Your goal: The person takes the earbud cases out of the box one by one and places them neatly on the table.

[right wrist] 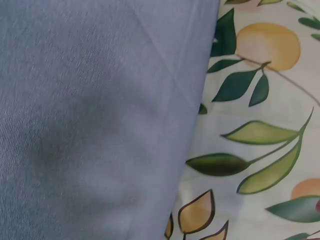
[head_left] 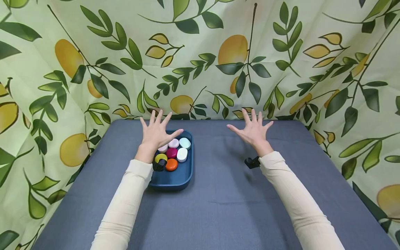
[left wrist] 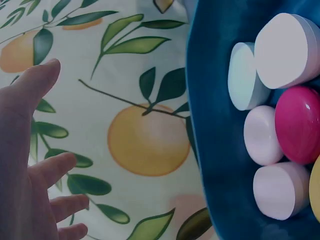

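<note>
My left hand (head_left: 156,133) is raised over the far left part of a blue tray (head_left: 172,180), its fingers spread and nothing held. In the tray lie several rounded, puck-like pieces: an orange one (head_left: 171,165), a yellow one (head_left: 160,158), a magenta one (head_left: 171,152), a white one (head_left: 182,155), a pale blue one (head_left: 184,143) and pale pink ones. The left wrist view shows the magenta piece (left wrist: 301,125) among pale ones, apart from my hand (left wrist: 22,140). My right hand (head_left: 254,132) hovers above the table's far right, fingers spread, holding nothing. The right wrist view does not show it.
A grey-blue cloth (head_left: 215,208) covers the table. Behind it and along both sides hangs a curtain (head_left: 200,41) printed with leaves and yellow fruit. A small black device sits under each wrist, the left one (head_left: 159,165) partly blocking sight of the tray.
</note>
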`<action>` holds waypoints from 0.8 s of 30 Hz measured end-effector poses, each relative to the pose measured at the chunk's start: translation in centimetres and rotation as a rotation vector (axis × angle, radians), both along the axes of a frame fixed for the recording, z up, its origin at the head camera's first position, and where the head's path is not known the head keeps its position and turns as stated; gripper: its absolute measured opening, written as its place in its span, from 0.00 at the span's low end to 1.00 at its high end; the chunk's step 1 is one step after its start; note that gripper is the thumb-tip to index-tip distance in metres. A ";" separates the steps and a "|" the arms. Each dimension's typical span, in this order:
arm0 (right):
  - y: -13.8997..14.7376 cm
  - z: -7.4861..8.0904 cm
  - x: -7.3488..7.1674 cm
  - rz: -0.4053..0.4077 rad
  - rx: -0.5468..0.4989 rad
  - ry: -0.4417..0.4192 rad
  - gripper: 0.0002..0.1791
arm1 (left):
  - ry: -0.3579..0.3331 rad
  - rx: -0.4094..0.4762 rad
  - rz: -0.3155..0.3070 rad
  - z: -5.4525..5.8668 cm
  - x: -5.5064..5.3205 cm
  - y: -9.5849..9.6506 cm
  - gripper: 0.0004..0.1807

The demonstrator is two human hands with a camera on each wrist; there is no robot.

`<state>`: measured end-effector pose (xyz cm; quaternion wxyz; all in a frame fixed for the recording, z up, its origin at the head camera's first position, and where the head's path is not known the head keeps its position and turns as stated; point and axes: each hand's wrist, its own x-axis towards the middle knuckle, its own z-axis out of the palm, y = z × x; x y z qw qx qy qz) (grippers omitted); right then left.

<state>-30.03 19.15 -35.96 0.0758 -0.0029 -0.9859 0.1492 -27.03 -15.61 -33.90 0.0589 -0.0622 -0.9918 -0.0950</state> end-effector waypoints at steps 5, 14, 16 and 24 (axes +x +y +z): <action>-0.8 0.2 0.5 0.028 -0.049 0.028 0.54 | 0.037 0.035 -0.036 0.3 0.8 -0.7 0.45; -3.2 0.3 2.2 0.152 -0.174 0.035 0.46 | 0.022 0.209 -0.150 0.5 3.1 -3.0 0.34; -3.9 0.1 2.8 0.198 -0.230 0.008 0.43 | -0.008 0.252 -0.157 0.2 3.7 -3.7 0.32; -7.3 -1.9 5.1 0.392 -0.405 -0.012 0.32 | -0.135 0.377 -0.138 -1.8 5.7 -6.2 0.28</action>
